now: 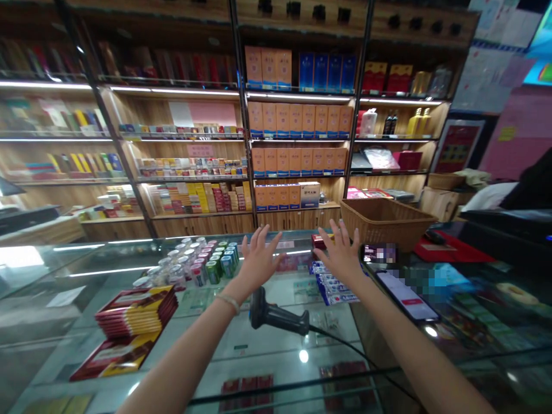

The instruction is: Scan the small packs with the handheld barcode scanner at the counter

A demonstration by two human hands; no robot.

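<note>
Both of my arms reach forward over a glass counter. My left hand is raised with its fingers spread and holds nothing; a bracelet circles that wrist. Several small cylindrical tubs with green, pink and white sides stand just left of it. My right hand, also empty and spread, is above blue-and-white wrapped packs. Between my forearms a black barcode scanner lies on the glass, its cable running to the lower right. Red-and-yellow chocolate bars are stacked at the left.
A brown woven basket sits at the counter's far right. Near my right forearm lies a phone with a lit screen. Behind the counter, tall wooden shelves hold orange boxes, blue boxes, bottles and small packs.
</note>
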